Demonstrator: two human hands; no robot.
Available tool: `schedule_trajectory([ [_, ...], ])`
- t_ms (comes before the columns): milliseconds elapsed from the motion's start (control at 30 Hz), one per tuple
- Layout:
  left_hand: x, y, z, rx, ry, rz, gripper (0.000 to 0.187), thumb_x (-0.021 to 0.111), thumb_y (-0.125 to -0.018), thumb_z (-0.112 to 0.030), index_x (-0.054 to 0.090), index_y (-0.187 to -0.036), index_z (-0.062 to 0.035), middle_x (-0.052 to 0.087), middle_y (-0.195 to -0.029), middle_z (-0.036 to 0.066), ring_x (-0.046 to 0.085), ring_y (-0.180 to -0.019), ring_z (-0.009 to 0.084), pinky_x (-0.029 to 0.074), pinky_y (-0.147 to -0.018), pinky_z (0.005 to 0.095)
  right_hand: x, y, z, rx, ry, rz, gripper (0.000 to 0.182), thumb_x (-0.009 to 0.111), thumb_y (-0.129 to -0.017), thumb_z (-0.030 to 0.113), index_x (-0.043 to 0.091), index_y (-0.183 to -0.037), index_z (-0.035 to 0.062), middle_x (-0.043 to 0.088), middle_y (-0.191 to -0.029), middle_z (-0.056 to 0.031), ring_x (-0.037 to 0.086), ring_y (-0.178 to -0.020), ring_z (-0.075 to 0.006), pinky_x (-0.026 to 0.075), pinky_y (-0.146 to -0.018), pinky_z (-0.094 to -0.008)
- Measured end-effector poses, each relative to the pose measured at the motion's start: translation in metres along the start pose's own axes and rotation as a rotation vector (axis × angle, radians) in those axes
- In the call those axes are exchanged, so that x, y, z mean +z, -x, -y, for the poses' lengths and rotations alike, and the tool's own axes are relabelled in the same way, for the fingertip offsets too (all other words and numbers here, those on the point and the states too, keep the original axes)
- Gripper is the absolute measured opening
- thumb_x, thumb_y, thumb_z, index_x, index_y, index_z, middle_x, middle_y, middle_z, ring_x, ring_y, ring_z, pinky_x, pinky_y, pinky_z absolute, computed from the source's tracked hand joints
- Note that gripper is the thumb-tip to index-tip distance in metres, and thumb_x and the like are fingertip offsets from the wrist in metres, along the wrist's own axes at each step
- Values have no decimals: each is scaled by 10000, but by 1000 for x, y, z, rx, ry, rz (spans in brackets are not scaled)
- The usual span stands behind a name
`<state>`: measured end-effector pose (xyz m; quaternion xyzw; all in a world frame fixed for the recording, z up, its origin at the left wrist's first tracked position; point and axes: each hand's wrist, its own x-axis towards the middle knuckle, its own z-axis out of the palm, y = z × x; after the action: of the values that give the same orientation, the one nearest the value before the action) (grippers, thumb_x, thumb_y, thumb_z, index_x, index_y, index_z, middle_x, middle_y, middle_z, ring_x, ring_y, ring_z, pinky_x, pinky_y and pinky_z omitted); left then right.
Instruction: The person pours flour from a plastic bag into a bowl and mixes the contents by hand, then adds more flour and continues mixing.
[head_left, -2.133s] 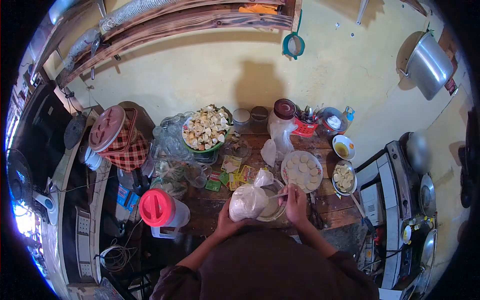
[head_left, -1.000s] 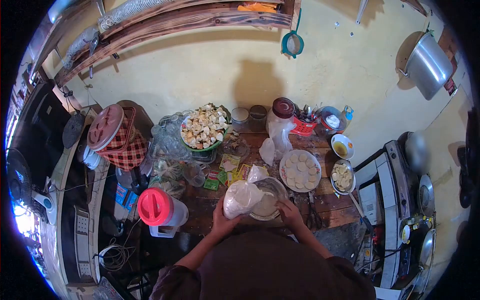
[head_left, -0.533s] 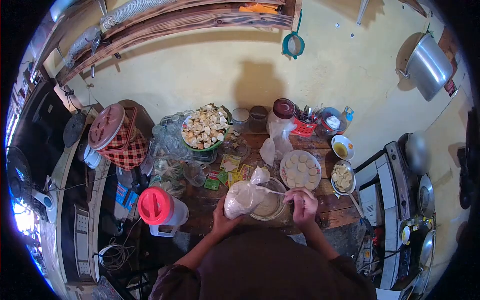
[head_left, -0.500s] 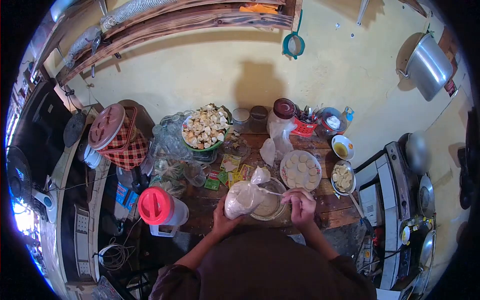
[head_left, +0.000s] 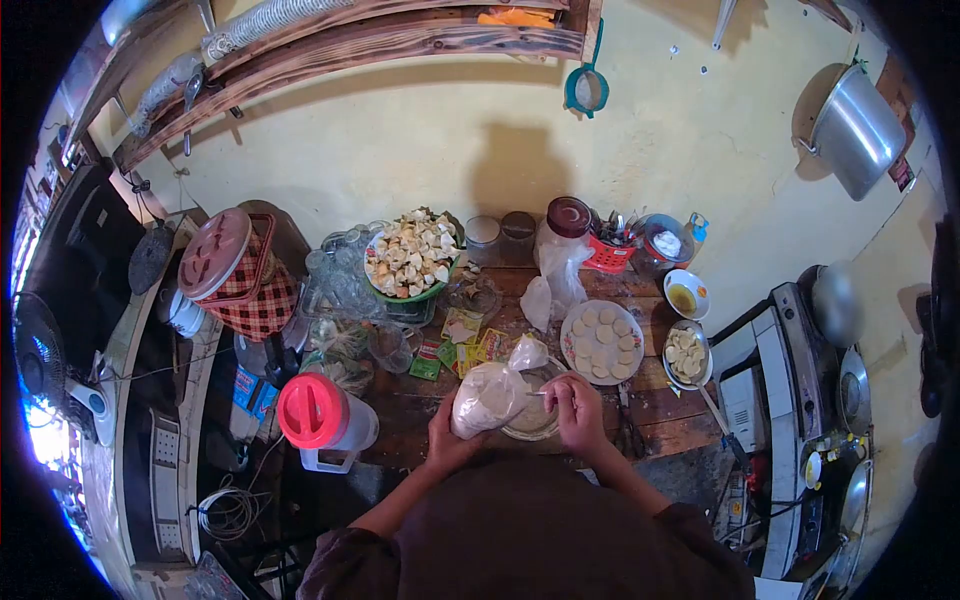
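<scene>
- Clearly in view just below the middle of the frame, a clear plastic bag [head_left: 487, 402] bulged with pale, off-white contents; its skin was shiny and creased, with bright glints on the left flank.
- It leaned rather than stood, narrowing at a gathered neck, above which a crumpled plastic top flared towards the upper right.
- The left hand [head_left: 446, 440] grasped the bag from its lower left side.
- The right hand [head_left: 578, 412], at the bag's right, had its fingers curled and tips together, pinching a thin pale strand [head_left: 537, 393] by the neck; the strand's far end was too small to make out.
- Below and between the hands sat a round basin [head_left: 545, 437] with pale contents, its left edge hidden by the bag.
- Towards the right of the frame, a plate [head_left: 570, 350] of pale discs stood near the right hand, with a bowl [head_left: 705, 372] of pale slices beyond it.
- Bright packets [head_left: 425, 362] lay just above the bag, crowding that edge.
- Wider room lay at lower left, where dark planks of the worktop [head_left: 400, 425] showed between the bag and a red-lidded pitcher [head_left: 335, 420].
- At lower right, dark scissors [head_left: 630, 432] lay near the right wrist, with more planks past them up to the worktop's near edge.
</scene>
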<state>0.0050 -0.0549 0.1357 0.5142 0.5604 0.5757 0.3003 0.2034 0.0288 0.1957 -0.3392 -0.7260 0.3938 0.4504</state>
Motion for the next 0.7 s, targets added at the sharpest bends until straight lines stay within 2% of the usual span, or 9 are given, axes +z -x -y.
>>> schedule_trajectory([
  [100, 0, -1, -3, -17, -27, 31, 731, 832, -604, -129, 454, -1214, 9, 584, -1129, 145, 564, -1040, 202, 450, -895, 352, -2, 1, -7, 143, -91, -30, 246, 377, -961, 98, 484, -776, -23, 531, -762, -96, 499, -575, -108, 412, -523, -245],
  [167, 2, -1, 2, 46, -33, 20, 711, 834, -610, -140, 468, -1202, 4, 590, -1116, 146, 568, -1035, 202, 452, -891, 350, -4, 1, -9, 219, -159, -57, 258, 376, -968, 125, 469, -770, -11, 531, -760, -93, 500, -569, -106, 410, -514, -241],
  [233, 3, -1, -1, 32, -42, 15, 706, 831, -608, -133, 470, -1200, 4, 593, -1110, 147, 568, -1036, 206, 453, -890, 349, -7, -1, -11, 329, -338, -121, 280, 390, -967, 158, 489, -760, -1, 518, -680, -53, 482, -525, -101, 399, -481, -254],
  [333, 3, 0, 1, 13, -28, 13, 704, 824, -608, -114, 468, -1204, 4, 595, -1105, 152, 570, -1038, 213, 452, -891, 349, -17, -2, -18, 398, -486, -158, 290, 382, -970, 174, 496, -759, 11, 536, -710, -68, 495, -529, -106, 401, -479, -249],
  [467, -2, 2, 16, 48, -64, 16, 731, 807, -608, -88, 442, -1235, 4, 588, -1122, 160, 570, -1044, 223, 446, -899, 352, -27, -5, -22, 416, -537, -194, 285, 386, -975, 194, 479, -764, 27, 521, -685, -68, 504, -536, -111, 406, -483, -239],
  [700, -1, 2, 5, -9, -38, 2, 778, 811, -596, -95, 416, -1260, 4, 579, -1138, 166, 566, -1052, 234, 440, -906, 358, -39, -8, -31, 381, -514, -255, 295, 396, -970, 216, 517, -776, 30, 549, -655, -53, 495, -514, -94, 389, -468, -222],
])
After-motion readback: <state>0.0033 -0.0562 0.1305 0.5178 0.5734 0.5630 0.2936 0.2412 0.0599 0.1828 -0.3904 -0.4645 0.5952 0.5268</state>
